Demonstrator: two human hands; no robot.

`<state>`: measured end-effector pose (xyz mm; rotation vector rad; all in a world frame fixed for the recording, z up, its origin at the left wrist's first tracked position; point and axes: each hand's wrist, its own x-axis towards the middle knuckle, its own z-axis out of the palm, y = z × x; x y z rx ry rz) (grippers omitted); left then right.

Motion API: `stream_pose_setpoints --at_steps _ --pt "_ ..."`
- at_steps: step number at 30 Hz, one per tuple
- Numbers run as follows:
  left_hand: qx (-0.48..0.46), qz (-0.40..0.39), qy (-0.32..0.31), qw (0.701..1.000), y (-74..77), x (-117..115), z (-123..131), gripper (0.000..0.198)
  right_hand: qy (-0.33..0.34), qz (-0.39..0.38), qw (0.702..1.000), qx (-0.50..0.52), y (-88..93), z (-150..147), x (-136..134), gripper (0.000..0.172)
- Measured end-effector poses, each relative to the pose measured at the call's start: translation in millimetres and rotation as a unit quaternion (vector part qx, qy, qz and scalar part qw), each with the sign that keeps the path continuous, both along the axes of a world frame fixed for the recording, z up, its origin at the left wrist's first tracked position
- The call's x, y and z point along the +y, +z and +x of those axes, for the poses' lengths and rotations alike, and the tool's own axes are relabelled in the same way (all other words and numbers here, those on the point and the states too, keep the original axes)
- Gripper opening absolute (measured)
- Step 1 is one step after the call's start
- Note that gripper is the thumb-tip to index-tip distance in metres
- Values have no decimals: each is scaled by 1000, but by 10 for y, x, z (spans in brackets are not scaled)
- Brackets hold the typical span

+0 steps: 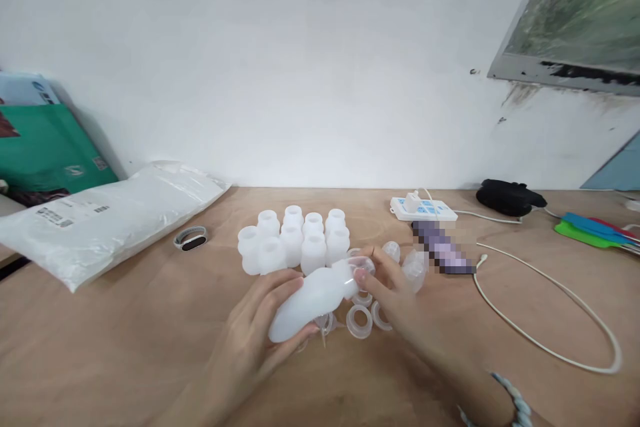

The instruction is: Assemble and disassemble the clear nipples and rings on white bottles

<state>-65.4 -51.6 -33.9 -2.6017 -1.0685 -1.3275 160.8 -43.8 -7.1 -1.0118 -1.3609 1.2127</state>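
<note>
A frosted white plastic bottle (309,301) lies tilted in my left hand (247,323), its base toward me and its neck up to the right. My left fingers and thumb wrap round the bottle's body. At the neck, my right hand (393,290) pinches a clear domed cap (368,265) between thumb and fingers; whether it is seated cannot be made out. Under my hands lie several translucent rings (359,321), partly hidden. Clear dome-shaped covers (414,271) lie beside my right hand. Several open white bottles (314,253) stand upright just behind.
A white plastic parcel (120,213) and a grey wristband (191,239) lie left. To the right are a power strip (425,209), a blurred phone (443,250), a looped white cable (545,273), a black case (510,197) and coloured spatulas (595,230). A wall stands behind the table.
</note>
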Motion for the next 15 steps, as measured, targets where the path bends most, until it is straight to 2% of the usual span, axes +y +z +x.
stream_pose_setpoints --at_steps 2,5,9,15 --pt "11 -24 11 1000 -43 -4 1 40 31 -29 999 -20 -33 32 19 32" --pt "-16 -121 28 992 -28 -30 12 35 23 -15 998 -53 -26 55 20 29" --pt "-76 -283 1 956 133 -62 28 33 4 37 997 -68 -17 51 -25 29" --pt "-148 -399 -70 902 339 -1 8 33 26 140 983 -120 18 80 -64 26"
